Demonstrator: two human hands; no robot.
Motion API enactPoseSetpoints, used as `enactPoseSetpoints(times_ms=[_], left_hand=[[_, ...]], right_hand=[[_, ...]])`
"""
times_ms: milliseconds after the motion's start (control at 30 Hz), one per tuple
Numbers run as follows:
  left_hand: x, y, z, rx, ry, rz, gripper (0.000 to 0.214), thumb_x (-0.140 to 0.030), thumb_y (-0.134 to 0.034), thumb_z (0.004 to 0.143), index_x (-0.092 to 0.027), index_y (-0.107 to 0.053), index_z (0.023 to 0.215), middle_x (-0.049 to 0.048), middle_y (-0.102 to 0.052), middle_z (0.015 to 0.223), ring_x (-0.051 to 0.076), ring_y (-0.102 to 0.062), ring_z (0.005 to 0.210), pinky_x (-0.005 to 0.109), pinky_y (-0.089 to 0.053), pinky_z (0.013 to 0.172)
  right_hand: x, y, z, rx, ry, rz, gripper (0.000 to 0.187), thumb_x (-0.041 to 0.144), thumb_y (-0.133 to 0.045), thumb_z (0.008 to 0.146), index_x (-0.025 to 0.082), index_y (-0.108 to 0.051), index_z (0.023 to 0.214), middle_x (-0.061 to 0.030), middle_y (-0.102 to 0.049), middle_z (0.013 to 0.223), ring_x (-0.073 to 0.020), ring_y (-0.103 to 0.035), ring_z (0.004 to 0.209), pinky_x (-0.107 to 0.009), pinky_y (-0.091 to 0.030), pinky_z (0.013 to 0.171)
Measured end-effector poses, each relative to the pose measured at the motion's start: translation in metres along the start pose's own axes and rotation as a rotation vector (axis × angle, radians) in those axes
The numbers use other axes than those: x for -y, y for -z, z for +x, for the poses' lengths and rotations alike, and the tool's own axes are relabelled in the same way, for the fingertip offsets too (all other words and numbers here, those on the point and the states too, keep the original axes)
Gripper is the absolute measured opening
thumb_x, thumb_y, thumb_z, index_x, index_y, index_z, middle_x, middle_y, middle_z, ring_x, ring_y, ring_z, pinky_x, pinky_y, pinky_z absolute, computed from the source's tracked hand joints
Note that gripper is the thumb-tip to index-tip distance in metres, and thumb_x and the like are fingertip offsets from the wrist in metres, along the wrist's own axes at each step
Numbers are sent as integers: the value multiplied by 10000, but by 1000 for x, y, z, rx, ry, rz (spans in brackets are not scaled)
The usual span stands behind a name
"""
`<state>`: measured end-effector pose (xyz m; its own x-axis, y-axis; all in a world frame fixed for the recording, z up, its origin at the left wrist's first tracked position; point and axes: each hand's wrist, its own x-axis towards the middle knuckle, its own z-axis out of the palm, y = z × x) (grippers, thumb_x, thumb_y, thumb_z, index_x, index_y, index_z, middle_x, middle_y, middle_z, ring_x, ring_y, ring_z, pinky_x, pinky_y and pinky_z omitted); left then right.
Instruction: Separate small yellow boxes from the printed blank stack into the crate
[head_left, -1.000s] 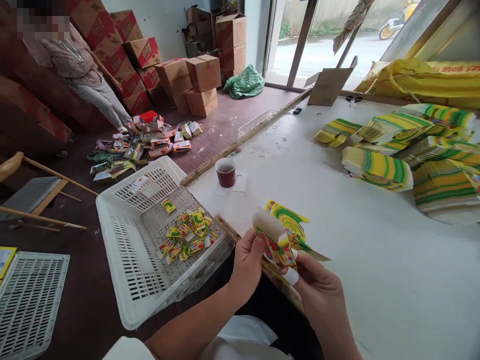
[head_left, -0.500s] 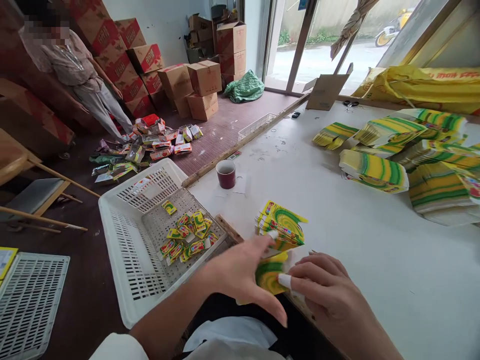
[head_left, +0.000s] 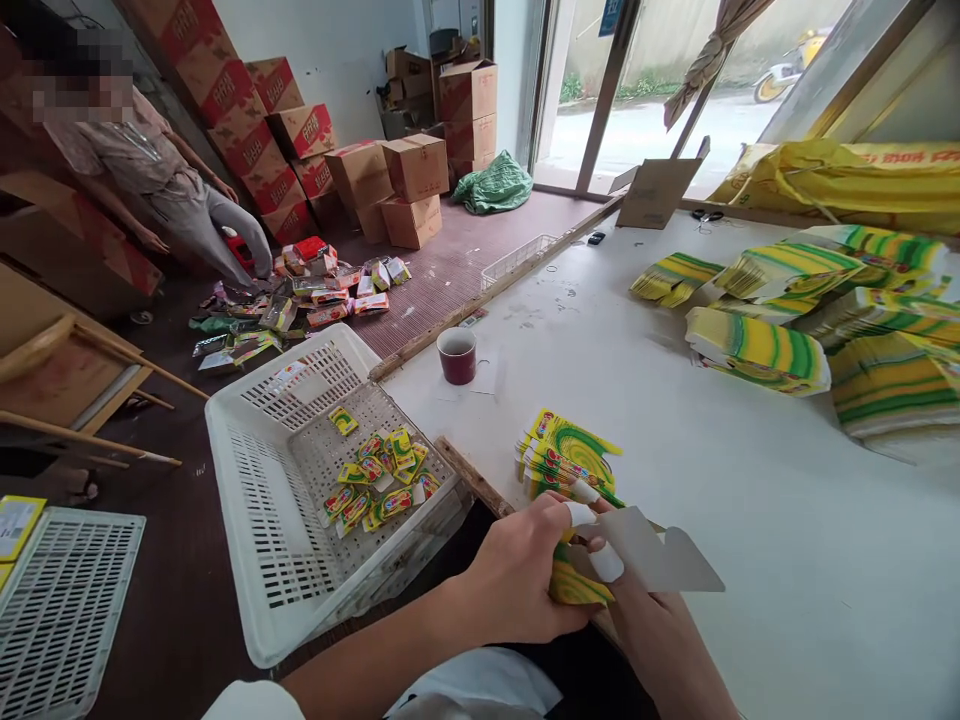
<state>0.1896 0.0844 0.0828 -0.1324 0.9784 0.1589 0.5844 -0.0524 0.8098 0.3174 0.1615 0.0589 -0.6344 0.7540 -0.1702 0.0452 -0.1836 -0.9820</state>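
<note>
Both hands meet at the table's front edge around a small yellow-green carton (head_left: 576,582), with a pale unprinted flap (head_left: 660,550) spread out to the right. My left hand (head_left: 521,575) is closed on the carton from the left. My right hand (head_left: 651,610) grips it from the other side, its fingers partly hidden behind the flap. White coverings wrap several fingertips. Just beyond the hands, a small stack of flat yellow-green cartons (head_left: 574,450) lies on the white table (head_left: 750,520).
A white plastic basket (head_left: 251,500) at left holds several small folded cartons (head_left: 390,470). A maroon cup (head_left: 457,358) stands near the table edge. Bundles of flat cartons (head_left: 757,345) lie at right, scissors (head_left: 706,216) behind. A person (head_left: 150,160) stands beyond a heap of packets (head_left: 300,300).
My hands have come together on the carton. Its pale flap now shows at the right, where the yellow printed face showed before. The person at left has shifted slightly.
</note>
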Motion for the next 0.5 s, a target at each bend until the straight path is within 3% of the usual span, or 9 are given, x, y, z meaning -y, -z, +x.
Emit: enactPoseSetpoints(times_ms=[133, 267, 400, 500], left_hand=[[6, 0, 0, -50, -58, 60, 613, -271, -708, 730, -231, -369, 1239, 109, -587, 1186, 284, -630, 1084, 396, -536, 879], [6, 7, 3, 19, 56, 78, 584, -246, -686, 704, -227, -352, 1183, 93, -597, 1114, 275, -655, 972, 389, -543, 799], [7, 11, 6, 128, 157, 10, 572, -271, -650, 700, -219, -305, 1153, 55, -611, 981, 251, -654, 831, 371, -537, 704], [9, 9, 7, 88, 153, -7, 609, -252, -631, 703, -214, -258, 1183, 91, -582, 1076, 252, -641, 938, 379, -542, 779]], right_hand=[[-4, 4, 7, -2, 68, -18, 561, 597, -577, 882, 266, -604, 1335, -106, -632, 1334, -330, -530, 1302, -487, -476, 1068], [-12, 10, 4, 74, 164, -134, 454, 470, -473, 984, 295, -546, 1396, -77, -553, 1439, -285, -518, 1330, -444, -473, 1078], [-12, 5, -3, 104, 390, -387, 547, 305, -534, 966, 322, -400, 1496, -71, -524, 1468, -265, -536, 1316, -413, -507, 1039], [-8, 0, -3, 16, 577, -523, 539, 166, -527, 931, 342, -487, 1439, -56, -556, 1438, -237, -584, 1267, -355, -547, 987]])
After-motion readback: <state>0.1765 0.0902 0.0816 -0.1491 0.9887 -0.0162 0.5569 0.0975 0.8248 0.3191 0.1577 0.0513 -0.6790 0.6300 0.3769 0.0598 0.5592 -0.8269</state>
